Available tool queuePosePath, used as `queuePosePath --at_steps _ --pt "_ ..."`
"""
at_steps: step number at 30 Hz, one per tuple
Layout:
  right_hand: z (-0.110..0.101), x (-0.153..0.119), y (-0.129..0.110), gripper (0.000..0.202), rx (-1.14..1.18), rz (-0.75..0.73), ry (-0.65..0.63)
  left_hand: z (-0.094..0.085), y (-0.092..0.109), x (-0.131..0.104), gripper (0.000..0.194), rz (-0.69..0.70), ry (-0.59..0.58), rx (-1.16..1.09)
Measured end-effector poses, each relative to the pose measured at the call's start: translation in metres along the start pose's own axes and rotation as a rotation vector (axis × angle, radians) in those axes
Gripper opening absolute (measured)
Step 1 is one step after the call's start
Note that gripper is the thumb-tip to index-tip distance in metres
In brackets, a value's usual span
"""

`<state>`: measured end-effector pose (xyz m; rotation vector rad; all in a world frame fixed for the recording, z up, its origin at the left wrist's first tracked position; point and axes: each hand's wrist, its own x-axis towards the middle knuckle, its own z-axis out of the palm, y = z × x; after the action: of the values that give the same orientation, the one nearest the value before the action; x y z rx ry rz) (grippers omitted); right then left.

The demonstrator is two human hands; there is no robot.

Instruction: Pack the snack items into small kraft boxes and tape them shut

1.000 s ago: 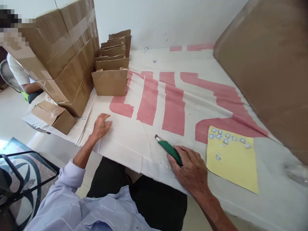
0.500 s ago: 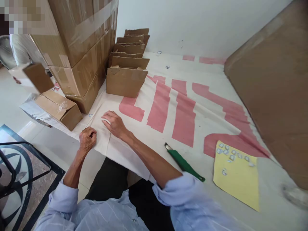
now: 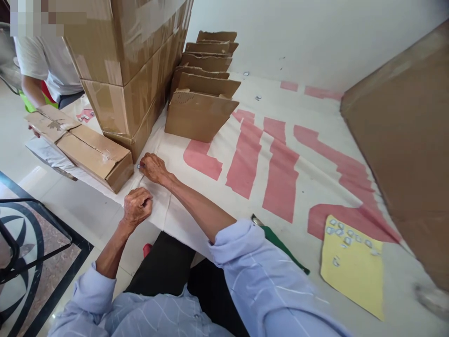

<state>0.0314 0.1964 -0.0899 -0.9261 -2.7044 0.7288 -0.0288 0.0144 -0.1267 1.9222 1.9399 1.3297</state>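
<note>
My right hand (image 3: 153, 168) is over the left part of the cloth-covered table, fingers curled together and the tips at a small white piece with a dark outline (image 3: 139, 166). How firmly the piece is gripped cannot be made out. Closer to me, my left hand (image 3: 138, 206) rests in a loose fist at the table's edge; whatever it may hold is hidden by the fingers. Just left of both hands lies a long closed cardboard box (image 3: 119, 177), with another carton (image 3: 52, 122) end to end behind it.
Taped cartons (image 3: 105, 105) are stacked beyond the hands. Open-flapped boxes (image 3: 199, 114) stand in a row beside them. A green-handled cutter (image 3: 284, 247) and a yellow sheet bearing small outlined pieces (image 3: 352, 281) lie to the right. A co-worker (image 3: 52, 65) is at the far left.
My right hand has moved left to the small piece and its fingers have curled in. The co-worker's carton has come down behind the long box. My left hand stays closed near the edge.
</note>
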Motion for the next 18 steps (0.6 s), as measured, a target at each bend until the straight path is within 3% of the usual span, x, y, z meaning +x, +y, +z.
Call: queuePosePath --at_steps 6,11,15,18 --pt "0.004 -0.007 0.003 0.016 0.112 0.018 0.114 -0.001 0.002 0.002 0.018 -0.056 0.024 -0.046" --pt "-0.012 -0.024 -0.002 0.016 0.545 0.147 0.199 -0.005 0.007 0.006 0.014 -0.124 0.052 -0.105" --pt "-0.033 -0.061 -0.003 0.015 0.893 0.179 0.185 -0.013 0.012 0.016 0.010 -0.184 0.081 -0.201" --pt "-0.048 -0.102 -0.002 0.019 1.144 0.139 0.145 -0.020 0.024 0.027 0.022 -0.231 0.091 -0.297"
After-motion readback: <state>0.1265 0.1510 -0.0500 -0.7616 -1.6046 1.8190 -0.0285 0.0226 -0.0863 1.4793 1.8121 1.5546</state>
